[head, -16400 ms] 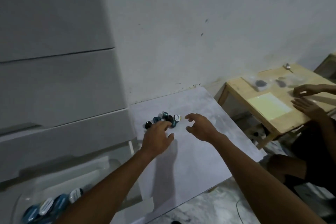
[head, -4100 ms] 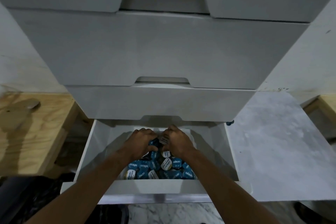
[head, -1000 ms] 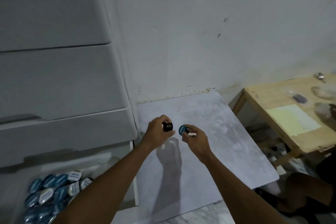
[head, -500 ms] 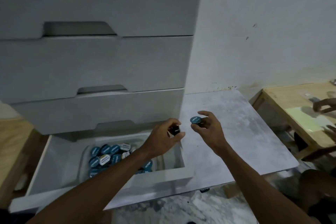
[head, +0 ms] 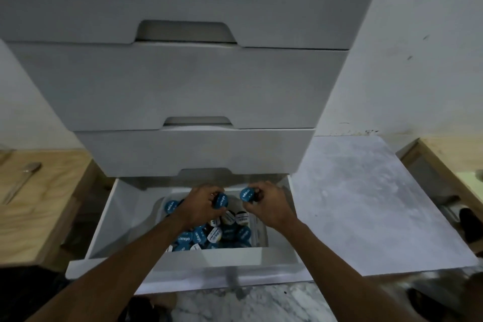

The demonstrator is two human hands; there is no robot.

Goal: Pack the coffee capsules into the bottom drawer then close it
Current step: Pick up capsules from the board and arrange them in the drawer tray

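Low in the frame's centre, the left hand (head: 201,206) and right hand (head: 269,204) each pinch 1 capsule directly above the capsule pile (head: 222,232) in the open bottom drawer (head: 109,219).

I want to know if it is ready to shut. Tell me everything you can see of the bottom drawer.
The bottom drawer is white and smooth-sided, pulled out beneath the other drawers with its front panel nearest the camera. Inside sits a clear tub holding a heap of blue and white-topped coffee capsules. Both hands reach in above the heap: the left hand grips a blue capsule and the right hand grips a second blue capsule. The drawer is open.
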